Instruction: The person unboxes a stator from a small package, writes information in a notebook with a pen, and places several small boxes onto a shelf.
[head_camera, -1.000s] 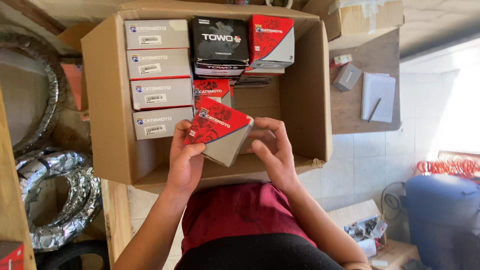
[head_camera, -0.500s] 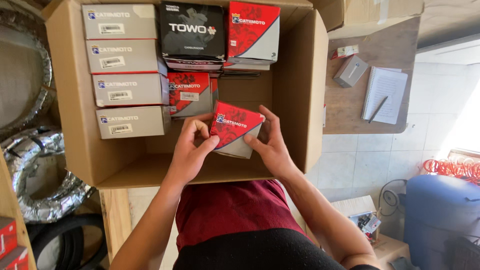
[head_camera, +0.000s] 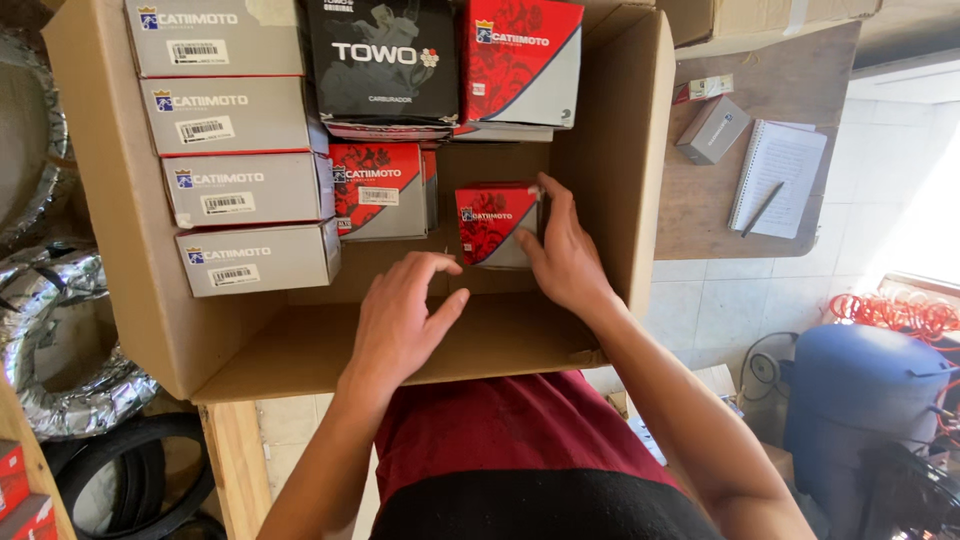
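Observation:
A small red-and-grey box (head_camera: 494, 222) stands inside a large cardboard carton (head_camera: 610, 170), near its right wall. My right hand (head_camera: 560, 250) rests against the box's right side, fingers curled over its top edge. My left hand (head_camera: 402, 315) hovers just left of and below the box, fingers spread, holding nothing. Another red-and-grey box (head_camera: 380, 188) sits to the left of it. Several grey boxes (head_camera: 245, 185) are stacked along the carton's left side. A black box (head_camera: 383, 60) and a bigger red box (head_camera: 518, 58) lie at the far end.
A wooden shelf (head_camera: 700, 200) to the right carries a spiral notebook with a pen (head_camera: 775, 180) and a small grey box (head_camera: 711, 128). Silver flexible ducting (head_camera: 60, 330) and black tyres (head_camera: 140, 470) lie at left. A blue drum (head_camera: 860, 400) and an orange coil (head_camera: 895, 315) stand at right.
The small red box went from being held in both hands above the carton's front to standing inside it by the right wall. My left hand let go and drew back.

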